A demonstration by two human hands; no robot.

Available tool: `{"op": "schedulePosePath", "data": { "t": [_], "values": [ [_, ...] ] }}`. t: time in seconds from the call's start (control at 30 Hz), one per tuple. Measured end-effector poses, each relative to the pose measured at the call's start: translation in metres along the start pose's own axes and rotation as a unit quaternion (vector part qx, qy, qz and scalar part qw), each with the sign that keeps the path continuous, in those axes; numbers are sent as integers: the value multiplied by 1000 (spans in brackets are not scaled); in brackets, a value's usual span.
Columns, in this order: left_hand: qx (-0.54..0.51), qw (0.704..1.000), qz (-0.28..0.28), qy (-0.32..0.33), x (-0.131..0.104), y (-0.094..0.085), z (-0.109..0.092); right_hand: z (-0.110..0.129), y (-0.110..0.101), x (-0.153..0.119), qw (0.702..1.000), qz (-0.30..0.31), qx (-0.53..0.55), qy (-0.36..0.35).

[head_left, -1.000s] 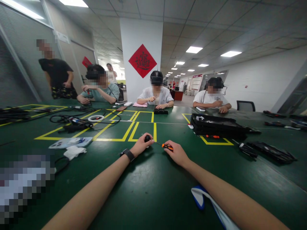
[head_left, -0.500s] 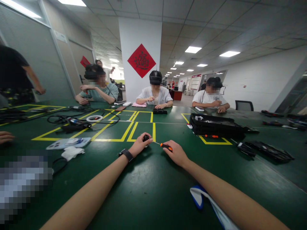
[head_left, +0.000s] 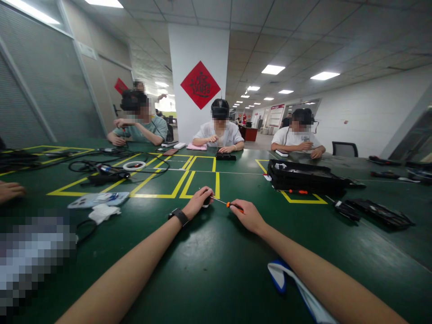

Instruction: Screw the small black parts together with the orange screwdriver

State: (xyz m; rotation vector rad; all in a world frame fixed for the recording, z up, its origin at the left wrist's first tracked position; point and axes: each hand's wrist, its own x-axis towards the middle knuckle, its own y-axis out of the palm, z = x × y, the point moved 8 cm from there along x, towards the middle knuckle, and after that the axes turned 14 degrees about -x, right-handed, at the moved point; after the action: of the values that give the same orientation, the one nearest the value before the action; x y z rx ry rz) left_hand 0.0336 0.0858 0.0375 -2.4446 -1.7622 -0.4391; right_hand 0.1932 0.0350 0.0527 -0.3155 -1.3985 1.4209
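Observation:
My right hand [head_left: 249, 216] is closed around the orange and black handle of a screwdriver [head_left: 234, 206]. The thin shaft points left and slightly up, its tip reaching the fingers of my left hand [head_left: 197, 203]. Those fingers are closed on a small black and white object [head_left: 206, 202], mostly covered, so its kind cannot be made out. A dark watch [head_left: 178, 217] is on my left wrist. Both hands are just above the green table [head_left: 202, 279], near the yellow tape lines.
To the right lie a stack of black trays [head_left: 303, 175], an orange-handled tool [head_left: 299, 192] and black parts [head_left: 380, 212]. Cables [head_left: 108, 173], a white ring [head_left: 134, 165], a phone [head_left: 97, 200] and crumpled tissue [head_left: 104, 213] are left. Blue-white cloth [head_left: 293, 279] lies near my right forearm. Co-workers sit opposite.
The small object has turned in my left fingers: its black part is now more covered and a white part shows below. The screwdriver stays at it. A standing person at far left has left the view.

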Motion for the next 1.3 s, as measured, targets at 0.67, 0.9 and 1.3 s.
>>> {"op": "schedulePosePath", "data": {
  "t": [0.67, 0.9, 1.3],
  "values": [
    [-48, 999, -16, 15, 2, -3, 2, 1, -1, 0, 1000, -17, 7, -18],
    [-32, 999, -7, 1, 0, 1, 0, 0, -3, 0, 1000, -22, 4, -7],
    [-35, 999, -28, -3, 1, -2, 3, 0, -5, -1, 999, -14, 47, 7]
  ]
}}
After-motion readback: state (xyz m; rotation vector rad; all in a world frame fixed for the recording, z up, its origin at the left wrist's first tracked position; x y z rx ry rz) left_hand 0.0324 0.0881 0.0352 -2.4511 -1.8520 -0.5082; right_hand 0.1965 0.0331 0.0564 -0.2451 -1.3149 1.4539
